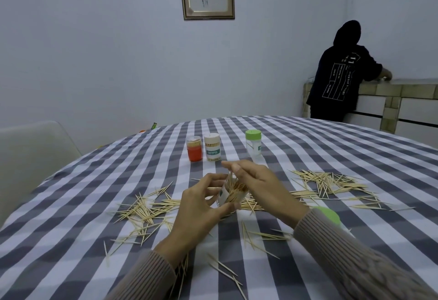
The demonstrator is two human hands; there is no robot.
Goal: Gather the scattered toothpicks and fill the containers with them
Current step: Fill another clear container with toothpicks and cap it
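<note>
My left hand (201, 207) grips a clear plastic container (231, 193) partly filled with toothpicks, tilted, just above the checked tablecloth (71, 204). My right hand (258, 181) is at the container's mouth, its fingers pinching toothpicks there. Loose toothpicks lie in heaps at the left (144, 209), at the right (331, 183) and in front of me (258, 235). A green lid (328, 214) lies beside my right wrist, partly hidden by the sleeve.
Three containers stand further back: a red one (194, 149), a full white-lidded one marked TOOTHPICK (212, 147) and an empty one with a green lid (253, 143). A chair (30, 155) is at the left. A person in black (341, 74) stands at a counter, back right.
</note>
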